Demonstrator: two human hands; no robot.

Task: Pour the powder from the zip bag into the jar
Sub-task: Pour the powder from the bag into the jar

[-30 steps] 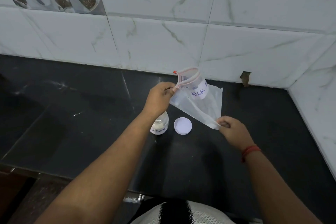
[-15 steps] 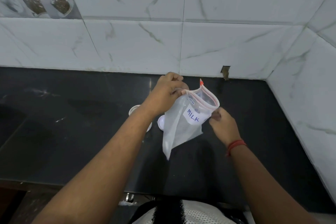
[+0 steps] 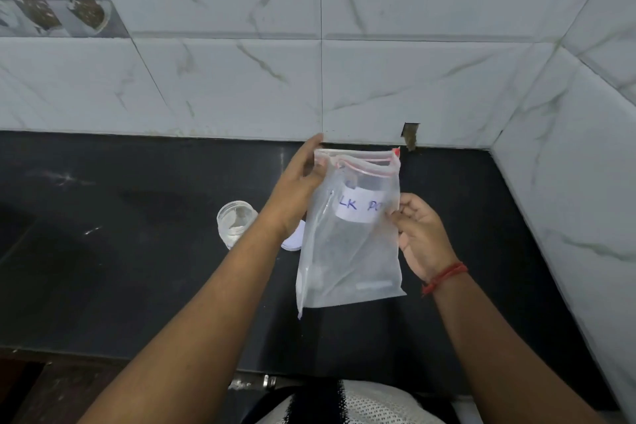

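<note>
From the head camera, the zip bag [image 3: 351, 234] hangs upright in the air above the dark tabletop [image 3: 120, 268], its red-striped zip edge at the top and its bottom corners hanging free. It looks nearly empty, a clear film with a white label [image 3: 358, 208] on its front showing the letters "LK PO". The left hand [image 3: 296, 189] is at the bag's upper left corner, fingers long and mostly extended, the thumb and fingertips closed lightly on the edge just below the zip; the rest of the hand stays fairly open rather than fisted. The right hand [image 3: 421, 234] is at the bag's right edge, level with the label, its fingers curled and pinching the plastic between thumb and fingertips. A red thread band [image 3: 444, 277] circles that wrist. Whether the zip itself is sealed or parted cannot be told from here. The jar [image 3: 235, 222] stands on the tabletop to the left of the bag, beyond the left forearm, open-mouthed and upright, with a layer of white powder inside it. Its white lid [image 3: 294, 241] lies flat on the tabletop between the jar and the bag, partly hidden behind the left wrist and the bag's left edge. Behind the bag, marble-patterned wall tiles [image 3: 413, 79] rise from the back of the tabletop.
</note>
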